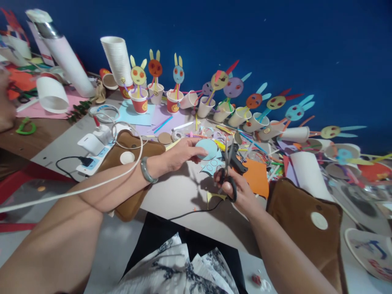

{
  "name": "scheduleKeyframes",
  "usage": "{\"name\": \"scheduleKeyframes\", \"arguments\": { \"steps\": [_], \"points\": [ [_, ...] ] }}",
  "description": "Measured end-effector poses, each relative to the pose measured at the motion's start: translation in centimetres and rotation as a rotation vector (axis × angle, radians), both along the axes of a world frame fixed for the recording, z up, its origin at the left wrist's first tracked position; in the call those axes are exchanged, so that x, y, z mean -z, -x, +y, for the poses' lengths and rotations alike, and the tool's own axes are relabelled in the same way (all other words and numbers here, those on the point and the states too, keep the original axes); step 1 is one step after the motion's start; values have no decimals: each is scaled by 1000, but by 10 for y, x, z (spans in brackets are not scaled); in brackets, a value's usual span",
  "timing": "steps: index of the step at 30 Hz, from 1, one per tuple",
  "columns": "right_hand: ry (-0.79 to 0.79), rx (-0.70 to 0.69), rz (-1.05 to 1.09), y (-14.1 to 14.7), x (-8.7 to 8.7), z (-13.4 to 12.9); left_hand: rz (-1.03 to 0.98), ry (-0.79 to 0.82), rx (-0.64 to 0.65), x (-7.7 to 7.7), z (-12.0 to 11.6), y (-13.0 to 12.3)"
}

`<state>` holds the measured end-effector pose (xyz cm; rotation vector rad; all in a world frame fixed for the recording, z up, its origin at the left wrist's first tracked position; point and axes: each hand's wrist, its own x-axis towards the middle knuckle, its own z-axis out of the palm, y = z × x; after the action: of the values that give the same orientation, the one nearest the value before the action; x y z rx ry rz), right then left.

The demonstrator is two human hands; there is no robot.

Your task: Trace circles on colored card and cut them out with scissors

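My left hand (pixel 183 154) pinches a light blue paper circle (pixel 207 149) between thumb and fingers, above the table. Black-handled scissors (pixel 227 159) are in my right hand (pixel 234 185), its fingers through the loops and the blades pointing up and away, just right of the circle. Below the circle lies a light blue paper scrap (pixel 212 165) with outlines drawn on it. A black glue gun (pixel 237 159) rests behind the scissors, partly covered by them. Orange paper (pixel 256 176) lies to the right of my right hand.
Paper cups (pixel 140 101) with paper rabbit heads line the blue wall. A cup stack (pixel 116 57) rises at the back left. A white power strip (pixel 96 157) with cables sits left; one white cable crosses my left forearm. Brown padded pouches (pixel 306 220) lie either side. Another person's hand (pixel 6 102) shows far left.
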<state>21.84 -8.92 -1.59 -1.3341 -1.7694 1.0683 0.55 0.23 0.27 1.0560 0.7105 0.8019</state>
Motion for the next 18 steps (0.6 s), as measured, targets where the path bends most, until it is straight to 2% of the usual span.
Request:
{"name": "scheduleKeyframes", "arguments": {
  "steps": [7, 18],
  "points": [
    [78, 12, -54, 1, -2, 0, -33, 12, 126, -3, -2, 2],
    [87, -5, -46, 2, 0, -1, -24, 35, 116, -6, -4, 2]
  ]
}}
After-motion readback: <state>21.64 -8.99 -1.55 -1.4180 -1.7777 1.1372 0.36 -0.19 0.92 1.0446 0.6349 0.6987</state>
